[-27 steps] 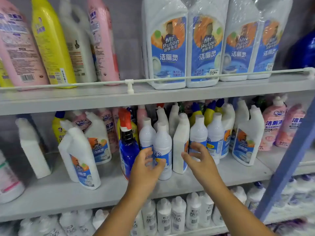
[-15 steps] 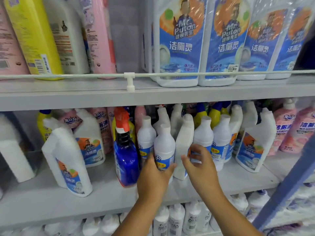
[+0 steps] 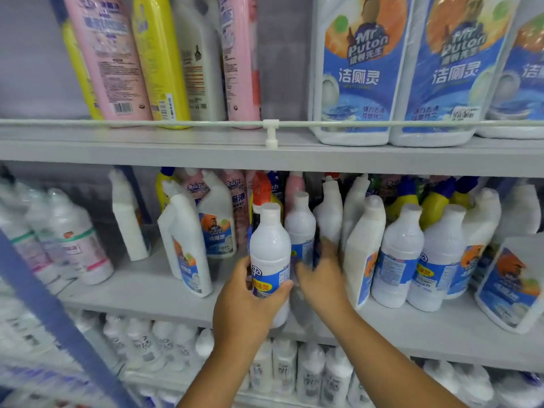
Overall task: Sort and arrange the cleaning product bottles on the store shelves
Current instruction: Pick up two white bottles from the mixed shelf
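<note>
the white round bottle stood upright, long axis at twelve o'clock, lifted proud of the front edge of the middle shelf, and the left hand had it, fingers wrapped round the lower label from seven o'clock. so the bottle sat right in that palm, nothing to reach for there. the right hand was just at three o'clock of it, blurred, fingers reaching loosely into the row, against a second white round bottle standing behind; whether it gripped that one, could not tell. it looked the nearer hand to the gap. crowding was the issue, by my read: a red-capped spray bottle tucked straight behind at twelve, an angled-neck white bottle tight at three, then a pair of matching round bottles further along. over at nine o'clock a slanted white bottle stood apart with bare shelf around it. the likeliest home for the held bottle seemed to be with its twins to the right, and that angled bottle stood in the way.
</note>
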